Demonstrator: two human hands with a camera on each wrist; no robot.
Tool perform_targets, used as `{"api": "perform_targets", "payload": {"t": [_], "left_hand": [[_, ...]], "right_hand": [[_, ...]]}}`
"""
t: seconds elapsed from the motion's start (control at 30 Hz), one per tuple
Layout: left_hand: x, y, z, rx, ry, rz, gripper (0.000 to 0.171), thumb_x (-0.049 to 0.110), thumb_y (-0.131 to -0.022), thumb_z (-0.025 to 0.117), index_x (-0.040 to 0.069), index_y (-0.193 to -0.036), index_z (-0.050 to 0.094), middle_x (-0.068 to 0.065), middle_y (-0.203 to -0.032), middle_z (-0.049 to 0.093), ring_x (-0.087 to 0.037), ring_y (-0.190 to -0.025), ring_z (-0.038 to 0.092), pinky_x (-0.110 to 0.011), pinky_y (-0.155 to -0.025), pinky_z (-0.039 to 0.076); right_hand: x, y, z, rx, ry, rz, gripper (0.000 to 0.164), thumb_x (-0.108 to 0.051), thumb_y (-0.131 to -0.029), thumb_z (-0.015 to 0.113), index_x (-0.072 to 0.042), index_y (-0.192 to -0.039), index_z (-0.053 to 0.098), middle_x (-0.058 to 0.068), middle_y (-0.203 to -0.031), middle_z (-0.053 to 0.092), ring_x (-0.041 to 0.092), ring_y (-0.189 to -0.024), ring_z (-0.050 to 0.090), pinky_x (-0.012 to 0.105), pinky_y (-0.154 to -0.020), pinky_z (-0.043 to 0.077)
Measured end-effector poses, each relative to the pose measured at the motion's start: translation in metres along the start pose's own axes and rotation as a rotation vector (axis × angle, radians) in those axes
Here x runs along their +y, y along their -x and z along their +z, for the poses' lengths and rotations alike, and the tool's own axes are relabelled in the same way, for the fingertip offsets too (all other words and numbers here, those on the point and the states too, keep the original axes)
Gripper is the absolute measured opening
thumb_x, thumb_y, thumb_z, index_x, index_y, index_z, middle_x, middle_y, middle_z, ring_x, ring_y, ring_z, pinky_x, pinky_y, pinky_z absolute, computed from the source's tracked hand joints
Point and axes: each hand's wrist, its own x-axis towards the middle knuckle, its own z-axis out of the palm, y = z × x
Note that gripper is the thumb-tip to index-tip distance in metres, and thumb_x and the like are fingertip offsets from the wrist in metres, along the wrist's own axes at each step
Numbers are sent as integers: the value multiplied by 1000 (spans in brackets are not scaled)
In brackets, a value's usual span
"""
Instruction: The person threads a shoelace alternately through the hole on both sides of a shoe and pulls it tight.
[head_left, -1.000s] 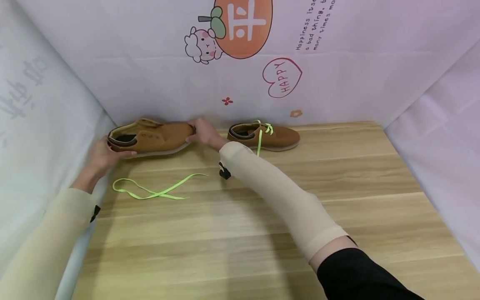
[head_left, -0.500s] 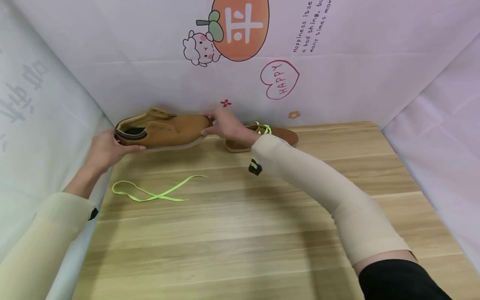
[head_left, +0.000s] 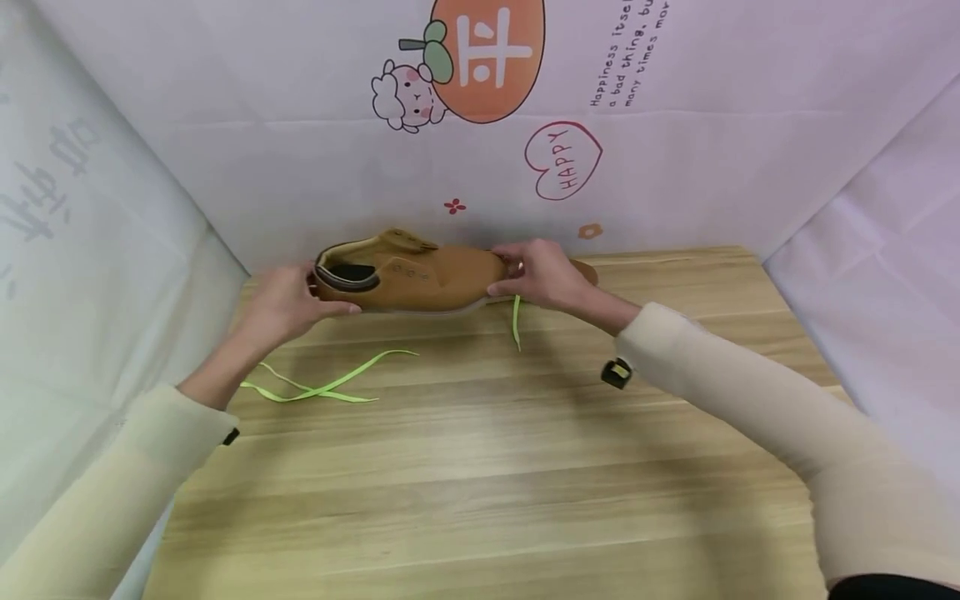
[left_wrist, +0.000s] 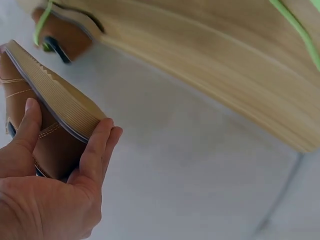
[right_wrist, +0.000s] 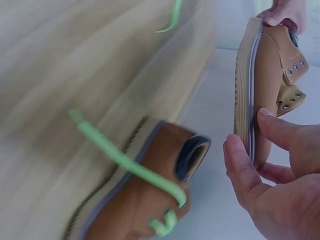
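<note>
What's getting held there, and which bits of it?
The unlaced brown shoe: the left grip holds its heel end, the right grip its toe end.

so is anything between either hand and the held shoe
Nothing visible: the left hand grips the held shoe by its heel, the right hand by its toe. In the head view the laced shoe is behind the right hand, not between.

Head view: from high up, looking forward and down, widest and farthest back, taking in surface and printed wall. Left wrist view: close by left hand, rolled, surface at top. Right wrist view: close by right hand, rolled sideways, surface at left, looking along unlaced shoe toward left hand. All three share unlaced shoe, part of laced shoe.
</note>
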Motion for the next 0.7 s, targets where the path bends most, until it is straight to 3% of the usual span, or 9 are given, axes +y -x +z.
{"api": "perform_targets", "payload": {"t": [0.1,0.23,0.47,0.53,0.7], "left_hand": [[16,-1,16,-35,39,35,53,36,-84,92,0,-114,70,-14,-93,69,-28,-81,55,-40,-68,42],[36,-4,44,-54,72,89,59,33,-82,94,0,-125,70,-16,-99,74,-26,-79,55,-39,-69,43],[60,-5,92,-88,108,117,73,34,-79,96,-7,-130,65,-5,-69,55,-12,-56,37,-29,-54,34],[65,-4,103,-93,107,130,76,35,-79,96,-9,-132,64,-7,-72,61,-12,-56,39,-27,-54,38],[69,4,125,-110,71,151,73,41,-78,96,-6,-126,66,-17,-96,77,-17,-69,61,-32,-65,55]], "right_hand": [[17,22,-8,-1,-48,29,62,-14,-91,86,5,-144,61,22,-124,74,31,-96,77,30,-74,58],[41,50,-14,-5,-109,63,61,-6,-91,84,11,-144,58,28,-129,70,38,-103,76,27,-78,60],[69,94,-22,10,-66,155,61,-6,-90,84,9,-144,59,28,-140,65,38,-100,76,33,-78,62],[77,103,-20,11,-84,175,60,-4,-90,84,7,-144,60,27,-141,64,38,-101,76,30,-77,61],[94,123,-9,-11,-90,213,60,-6,-90,85,6,-144,60,27,-140,65,37,-103,76,28,-76,61]]}}
